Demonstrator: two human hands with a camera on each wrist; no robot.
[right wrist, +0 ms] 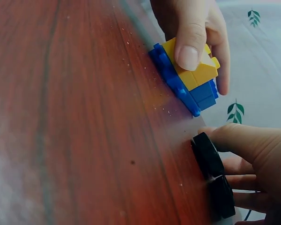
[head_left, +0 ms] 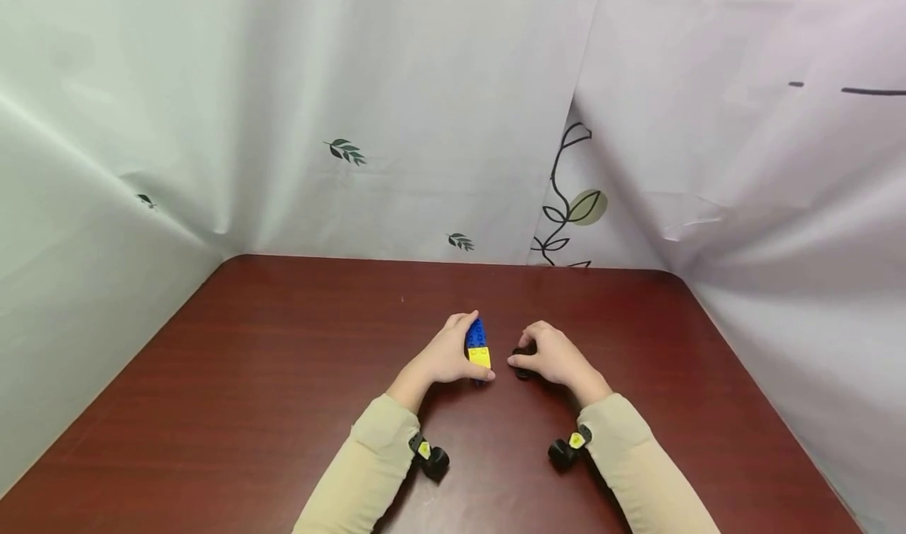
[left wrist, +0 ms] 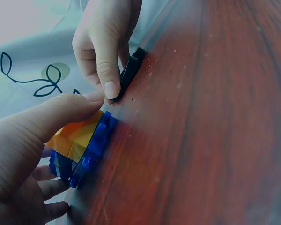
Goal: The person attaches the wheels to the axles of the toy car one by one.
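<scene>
A small assembly of toy building bricks (head_left: pixel 479 358), yellow and blue, stands on the table near its middle. My left hand (head_left: pixel 447 357) grips it from the left, thumb at the near end and fingers toward the far end. In the right wrist view the yellow bricks (right wrist: pixel 191 77) sit above a studded blue base (right wrist: pixel 171 75). Just to the right, my right hand (head_left: pixel 559 357) holds a low black piece (head_left: pixel 522 373) between thumb and fingers, down at the tabletop. Two rounded black parts (right wrist: pixel 208 154) show end to end in the right wrist view.
The dark red wooden table (head_left: pixel 283 408) has rounded far corners. A pale printed cloth (head_left: pixel 439 109) with leaf drawings hangs behind it and along the sides. Small black wrist cameras (head_left: pixel 435 463) sit at both sleeve cuffs.
</scene>
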